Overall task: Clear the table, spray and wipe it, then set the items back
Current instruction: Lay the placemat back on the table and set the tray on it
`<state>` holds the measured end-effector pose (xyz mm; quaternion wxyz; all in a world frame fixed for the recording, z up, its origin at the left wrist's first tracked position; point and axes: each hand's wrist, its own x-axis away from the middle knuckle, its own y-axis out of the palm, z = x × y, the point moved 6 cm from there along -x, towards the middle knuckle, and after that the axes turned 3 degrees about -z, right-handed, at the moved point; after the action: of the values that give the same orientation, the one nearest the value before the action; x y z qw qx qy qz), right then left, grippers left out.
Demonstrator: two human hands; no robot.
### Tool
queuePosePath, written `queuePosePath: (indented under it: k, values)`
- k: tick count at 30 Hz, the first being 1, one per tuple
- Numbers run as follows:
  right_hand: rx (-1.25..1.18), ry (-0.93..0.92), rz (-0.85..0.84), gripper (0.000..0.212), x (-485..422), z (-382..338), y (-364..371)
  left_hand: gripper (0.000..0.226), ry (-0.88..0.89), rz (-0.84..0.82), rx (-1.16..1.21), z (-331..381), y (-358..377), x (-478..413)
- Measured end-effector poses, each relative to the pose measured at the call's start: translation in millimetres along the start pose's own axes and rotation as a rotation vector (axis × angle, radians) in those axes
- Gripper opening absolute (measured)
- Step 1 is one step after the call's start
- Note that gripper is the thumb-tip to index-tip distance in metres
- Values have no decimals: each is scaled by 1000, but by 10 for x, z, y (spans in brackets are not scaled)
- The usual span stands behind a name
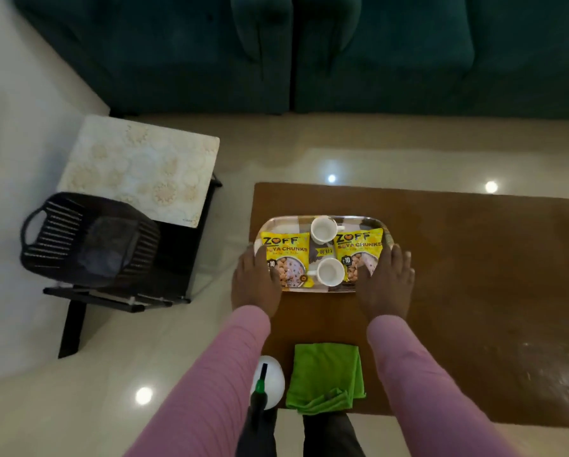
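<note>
Tray [284, 222]: sat on the left part of the tabletop [474, 258], carrying two cups and two yellow packets.
Left hand [255, 282]: gripped the tray's left end, thumb lying over the left packet [288, 255].
Right hand [387, 280]: gripped the right end, thumb on the right packet [359, 247].
Long axis: ran left to right across the person; the packets' printed tops pointed away.
Cups: the far cup [323, 229] and near cup [330, 272] stood loose between the packets, seemingly resting partly on them.
Risk: an uneven lift would probably slide or topple the cups; thumbs bearing on glossy packets might slip.
Near edge: a green cloth [326, 374] and a spray bottle [268, 380] waited, uncleared.
</note>
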<state>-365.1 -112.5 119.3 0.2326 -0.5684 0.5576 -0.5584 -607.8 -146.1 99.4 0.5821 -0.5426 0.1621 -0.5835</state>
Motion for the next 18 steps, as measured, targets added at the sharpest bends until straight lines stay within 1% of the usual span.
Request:
queuePosePath:
  k: [3,8,14,18]
  values:
    - [21,-58,5,65,545,-211,-206,55,120,-20,-105,74,-259,418]
    - [-6,-108,53,68,1403,-436,-410,59,234,-57,-213,-40,-661,1021]
    - [-13,-202,91,63,2117,-733,-475,61,317,-14,-299,-179,-1030,1489]
    - [14,-277,165,63,2504,-817,-511,63,360,42,-332,-241,-1183,1787]
